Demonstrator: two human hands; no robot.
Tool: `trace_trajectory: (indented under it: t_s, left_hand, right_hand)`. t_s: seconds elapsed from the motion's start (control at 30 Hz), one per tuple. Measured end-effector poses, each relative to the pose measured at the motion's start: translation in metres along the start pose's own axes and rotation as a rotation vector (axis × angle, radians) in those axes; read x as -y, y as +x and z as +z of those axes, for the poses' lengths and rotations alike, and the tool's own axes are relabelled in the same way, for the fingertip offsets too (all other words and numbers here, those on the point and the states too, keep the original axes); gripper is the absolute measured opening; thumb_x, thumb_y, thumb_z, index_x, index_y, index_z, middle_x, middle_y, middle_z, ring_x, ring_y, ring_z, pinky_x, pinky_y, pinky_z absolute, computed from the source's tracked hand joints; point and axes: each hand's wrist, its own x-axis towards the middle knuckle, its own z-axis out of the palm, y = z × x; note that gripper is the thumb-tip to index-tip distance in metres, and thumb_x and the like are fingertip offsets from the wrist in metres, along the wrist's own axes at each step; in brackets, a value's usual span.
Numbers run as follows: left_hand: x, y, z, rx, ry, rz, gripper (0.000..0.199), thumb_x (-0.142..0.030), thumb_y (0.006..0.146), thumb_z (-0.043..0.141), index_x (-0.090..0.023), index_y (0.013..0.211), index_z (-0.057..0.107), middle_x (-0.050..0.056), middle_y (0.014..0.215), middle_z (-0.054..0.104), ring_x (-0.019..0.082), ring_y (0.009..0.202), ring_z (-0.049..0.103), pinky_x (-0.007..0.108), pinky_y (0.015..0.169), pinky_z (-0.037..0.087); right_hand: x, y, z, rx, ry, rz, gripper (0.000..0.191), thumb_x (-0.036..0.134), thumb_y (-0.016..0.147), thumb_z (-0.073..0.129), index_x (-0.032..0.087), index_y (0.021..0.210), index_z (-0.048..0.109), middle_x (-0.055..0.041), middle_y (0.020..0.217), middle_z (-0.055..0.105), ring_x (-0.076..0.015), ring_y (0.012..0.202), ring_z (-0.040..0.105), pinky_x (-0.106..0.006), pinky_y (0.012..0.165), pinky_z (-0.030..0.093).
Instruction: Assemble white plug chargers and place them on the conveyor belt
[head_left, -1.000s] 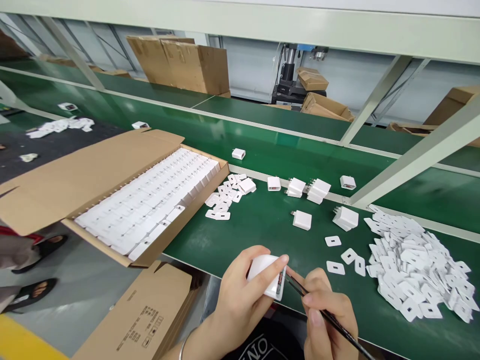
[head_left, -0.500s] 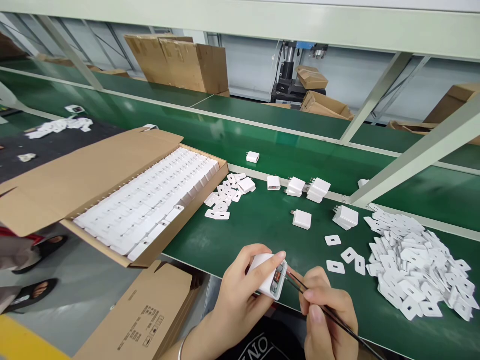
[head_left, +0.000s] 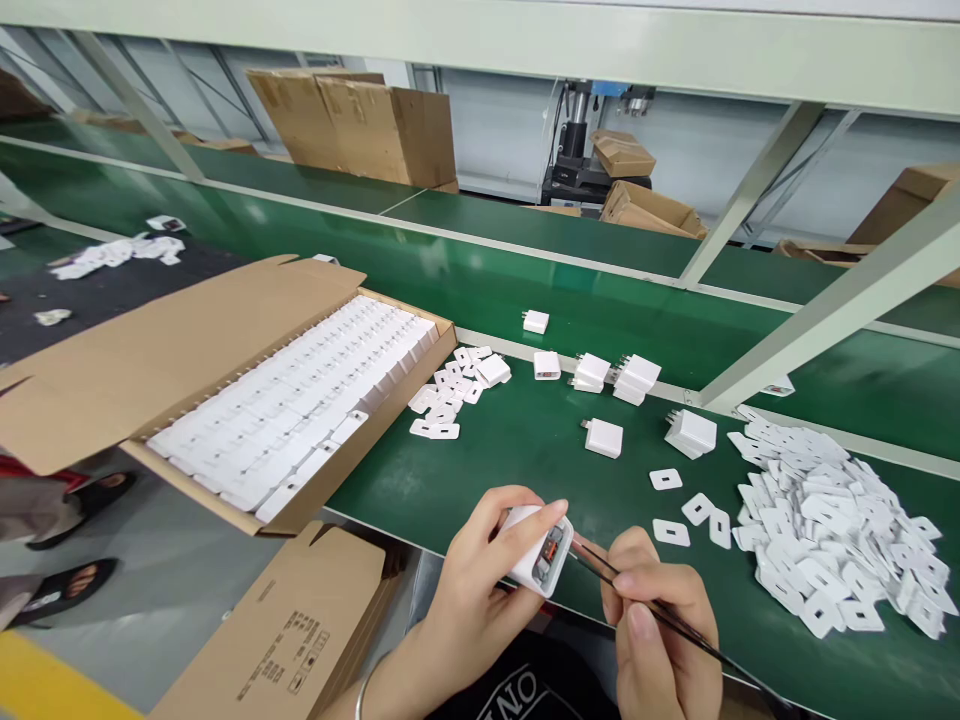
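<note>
At six o'clock, over the near edge of the green table (head_left: 525, 450), the left hand (head_left: 480, 590) is closed around a white charger (head_left: 536, 555), its open port end turned toward the tweezers (head_left: 637, 600) pinched in the right hand (head_left: 660, 640). The step looks like work on that open face; next likely calls for steadying the tips at the ports. Loose white cover plates (head_left: 832, 530) lie heaped at three o'clock, a carton of chargers (head_left: 300, 410) at ten
</note>
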Motion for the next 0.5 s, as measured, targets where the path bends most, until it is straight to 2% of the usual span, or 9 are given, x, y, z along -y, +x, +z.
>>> trace_trajectory:
  t_s: [0.17,0.5]
  left_hand:
    - [0.0019,-0.0005,0.0009,0.002,0.004,-0.007,0.064,0.002,0.094,0.056,-0.028,0.15,0.054,0.012,0.127,0.053,0.014,0.093,0.063,0.027,0.079,0.059]
    - [-0.0006,0.0011,0.0001,-0.003,0.022,-0.003,0.06,0.0,0.094,0.057,-0.026,0.149,0.055,0.012,0.126,0.054,0.016,0.096,0.065,0.028,0.081,0.061]
  right_hand:
    - [0.0002,-0.0004,-0.0001,0.017,-0.021,-0.002,0.022,0.014,0.107,0.041,0.022,0.11,0.061,-0.0001,0.071,0.048,-0.0182,0.071,0.049,-0.032,0.063,0.048]
    - [-0.0004,0.0003,0.0031,0.005,-0.044,-0.002,0.023,0.013,0.108,0.041,0.022,0.112,0.061,-0.0005,0.072,0.051,-0.0179,0.071,0.051,-0.031,0.061,0.048]
